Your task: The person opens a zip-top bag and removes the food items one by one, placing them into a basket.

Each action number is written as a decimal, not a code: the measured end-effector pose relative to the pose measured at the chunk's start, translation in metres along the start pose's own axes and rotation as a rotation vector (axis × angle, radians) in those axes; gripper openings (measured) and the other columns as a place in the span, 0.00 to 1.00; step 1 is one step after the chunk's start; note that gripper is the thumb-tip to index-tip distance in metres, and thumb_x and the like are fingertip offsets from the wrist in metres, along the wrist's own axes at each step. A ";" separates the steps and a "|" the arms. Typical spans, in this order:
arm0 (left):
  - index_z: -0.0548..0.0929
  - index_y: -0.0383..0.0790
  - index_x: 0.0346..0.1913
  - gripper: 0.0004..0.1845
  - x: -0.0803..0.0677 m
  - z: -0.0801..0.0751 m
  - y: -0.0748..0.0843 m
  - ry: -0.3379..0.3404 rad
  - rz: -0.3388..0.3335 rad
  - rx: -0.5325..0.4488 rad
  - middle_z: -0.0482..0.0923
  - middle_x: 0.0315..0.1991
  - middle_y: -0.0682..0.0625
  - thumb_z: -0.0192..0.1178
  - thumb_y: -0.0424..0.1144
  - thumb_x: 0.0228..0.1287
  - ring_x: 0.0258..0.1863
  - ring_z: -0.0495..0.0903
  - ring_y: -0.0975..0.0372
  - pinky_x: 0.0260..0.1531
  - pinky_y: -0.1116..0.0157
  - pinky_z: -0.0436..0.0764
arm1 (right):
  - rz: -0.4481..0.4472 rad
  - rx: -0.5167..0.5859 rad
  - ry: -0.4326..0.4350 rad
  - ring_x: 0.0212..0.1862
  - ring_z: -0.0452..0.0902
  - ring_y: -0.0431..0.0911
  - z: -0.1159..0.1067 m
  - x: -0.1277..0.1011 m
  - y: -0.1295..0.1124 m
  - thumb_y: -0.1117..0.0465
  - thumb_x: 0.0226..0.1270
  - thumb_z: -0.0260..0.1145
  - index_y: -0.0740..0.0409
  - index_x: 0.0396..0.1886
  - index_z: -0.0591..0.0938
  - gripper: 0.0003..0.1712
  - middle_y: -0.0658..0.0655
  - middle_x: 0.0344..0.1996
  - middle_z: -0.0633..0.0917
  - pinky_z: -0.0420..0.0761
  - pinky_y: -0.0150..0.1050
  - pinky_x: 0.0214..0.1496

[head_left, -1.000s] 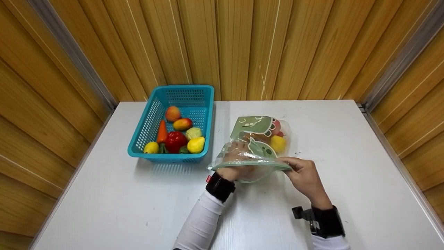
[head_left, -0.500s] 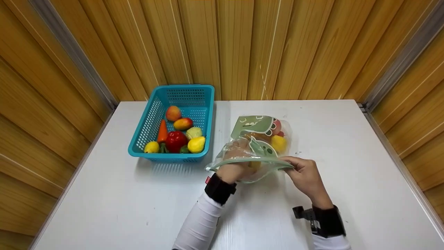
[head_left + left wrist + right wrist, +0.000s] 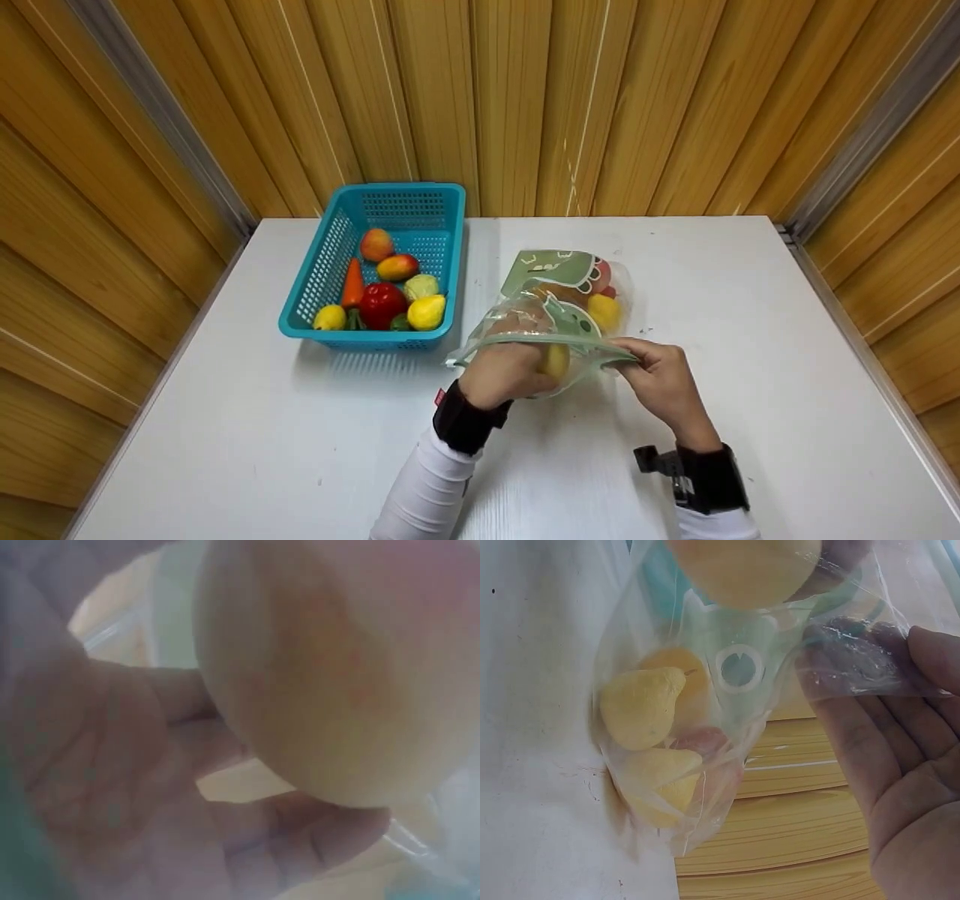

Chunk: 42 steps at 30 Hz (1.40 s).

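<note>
My left hand (image 3: 504,369) reaches into the mouth of a clear zip bag (image 3: 577,321) with green animal prints. Its fingers hold a yellow-and-pink peach (image 3: 337,682), partly visible behind the bag's wall. The right hand (image 3: 661,384) pinches the right end of the green bag rim between thumb and fingers, keeping the mouth apart. Deeper in the bag lie two yellow pears, one upper pear (image 3: 641,706) and one lower pear (image 3: 660,784), an orange round fruit (image 3: 676,664) and something reddish (image 3: 705,741). The film blurs these contents.
A blue plastic basket (image 3: 300,300) stands to the left on the white table (image 3: 247,420). It holds a carrot (image 3: 353,283), a red pepper (image 3: 382,305), a mango (image 3: 397,267), a peach-like fruit (image 3: 376,245) and several others. Wood-patterned walls (image 3: 502,105) enclose the back and sides.
My left hand has drawn back slightly toward me, and the peach beside its fingers now shows at the bag's mouth. The right hand keeps its grip with hardly any movement.
</note>
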State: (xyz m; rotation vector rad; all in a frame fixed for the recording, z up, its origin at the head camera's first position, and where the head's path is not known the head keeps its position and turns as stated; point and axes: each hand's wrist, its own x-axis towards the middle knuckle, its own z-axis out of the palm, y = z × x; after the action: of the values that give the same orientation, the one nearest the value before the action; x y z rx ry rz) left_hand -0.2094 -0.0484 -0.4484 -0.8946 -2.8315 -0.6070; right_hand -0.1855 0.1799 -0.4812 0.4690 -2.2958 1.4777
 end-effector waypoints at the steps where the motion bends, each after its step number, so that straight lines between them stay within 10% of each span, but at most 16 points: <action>1: 0.85 0.38 0.52 0.25 -0.001 -0.003 0.001 -0.026 -0.003 0.006 0.83 0.39 0.50 0.76 0.42 0.50 0.40 0.78 0.56 0.44 0.65 0.77 | 0.000 -0.002 0.000 0.25 0.75 0.32 0.000 0.000 0.000 0.79 0.56 0.73 0.67 0.40 0.91 0.12 0.51 0.29 0.90 0.75 0.23 0.30; 6: 0.84 0.40 0.44 0.18 -0.007 -0.015 0.008 -0.102 0.012 0.066 0.74 0.28 0.55 0.77 0.43 0.54 0.28 0.72 0.61 0.28 0.69 0.69 | 0.013 0.015 -0.005 0.27 0.78 0.33 0.000 0.000 -0.002 0.79 0.57 0.72 0.68 0.40 0.91 0.12 0.51 0.31 0.91 0.77 0.24 0.30; 17: 0.79 0.44 0.51 0.27 -0.028 -0.036 0.019 0.012 0.190 0.159 0.79 0.42 0.53 0.77 0.54 0.56 0.40 0.77 0.59 0.41 0.63 0.77 | 0.034 0.020 0.000 0.36 0.83 0.30 -0.002 0.000 -0.001 0.79 0.60 0.70 0.69 0.40 0.90 0.10 0.63 0.36 0.91 0.81 0.22 0.37; 42: 0.74 0.49 0.69 0.39 -0.036 -0.059 0.008 -0.121 0.184 -0.246 0.81 0.56 0.56 0.76 0.54 0.57 0.51 0.77 0.58 0.47 0.64 0.79 | 0.011 0.009 0.007 0.36 0.82 0.29 -0.003 0.000 0.000 0.79 0.60 0.70 0.70 0.41 0.90 0.10 0.63 0.36 0.91 0.79 0.21 0.36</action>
State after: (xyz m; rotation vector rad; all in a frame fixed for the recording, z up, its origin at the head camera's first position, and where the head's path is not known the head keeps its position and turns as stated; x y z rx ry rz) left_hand -0.1761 -0.0852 -0.4001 -1.2564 -2.7732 -0.9184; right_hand -0.1849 0.1824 -0.4798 0.4532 -2.2904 1.4938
